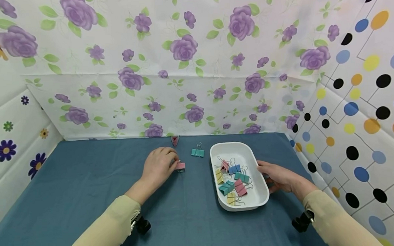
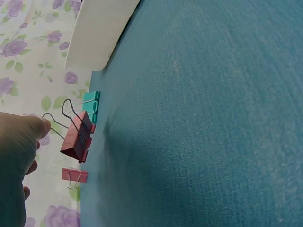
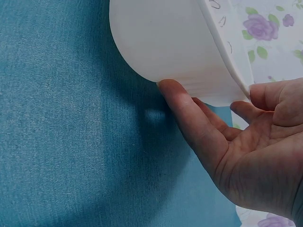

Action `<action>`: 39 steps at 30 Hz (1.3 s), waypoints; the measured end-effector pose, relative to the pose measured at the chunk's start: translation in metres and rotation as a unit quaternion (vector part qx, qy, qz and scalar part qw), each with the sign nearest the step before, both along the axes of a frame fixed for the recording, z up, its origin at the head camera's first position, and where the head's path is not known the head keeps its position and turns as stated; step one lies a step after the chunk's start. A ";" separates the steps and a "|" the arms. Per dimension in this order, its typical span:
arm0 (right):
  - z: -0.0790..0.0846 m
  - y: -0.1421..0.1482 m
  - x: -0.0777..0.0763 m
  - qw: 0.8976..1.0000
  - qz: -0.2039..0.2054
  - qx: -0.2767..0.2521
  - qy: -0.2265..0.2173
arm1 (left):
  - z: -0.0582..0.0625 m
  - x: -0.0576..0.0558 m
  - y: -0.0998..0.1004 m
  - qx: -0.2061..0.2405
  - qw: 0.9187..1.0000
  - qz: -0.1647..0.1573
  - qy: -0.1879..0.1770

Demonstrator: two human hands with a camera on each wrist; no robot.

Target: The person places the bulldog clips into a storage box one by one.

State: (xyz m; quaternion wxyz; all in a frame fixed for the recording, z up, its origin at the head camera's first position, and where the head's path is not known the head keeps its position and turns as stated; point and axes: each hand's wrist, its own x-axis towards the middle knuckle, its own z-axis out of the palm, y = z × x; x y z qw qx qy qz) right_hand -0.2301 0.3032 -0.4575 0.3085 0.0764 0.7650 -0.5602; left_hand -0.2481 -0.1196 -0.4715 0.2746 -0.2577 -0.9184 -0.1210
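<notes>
My left hand [image 1: 159, 163] pinches a pink binder clip [image 1: 180, 166] by one of its wire handles. In the left wrist view this binder clip [image 2: 77, 139] hangs from the thumb and fingers, close over the cloth. On the right, my right hand [image 1: 279, 175] grips the side of a white plastic tray [image 1: 259, 196], with the thumb [image 3: 182, 106] low on its wall and other fingers near the rim. Several pink, yellow, teal and blue binder clips [image 1: 241, 187] lie inside the tray.
A teal binder clip [image 1: 197, 152] lies left of the tray, and another pink binder clip [image 1: 174, 140] sits by the back wall. Blue cloth [image 1: 89, 191] covers the table. Flowered sheeting [image 1: 157, 109] rises behind it, dotted sheeting [image 1: 352, 153] on the right.
</notes>
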 end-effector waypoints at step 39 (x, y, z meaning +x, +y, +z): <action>-0.001 0.000 0.000 1.000 0.002 -0.003 0.000 | 0.042 0.008 -0.003 0.027 0.999 -0.016 0.030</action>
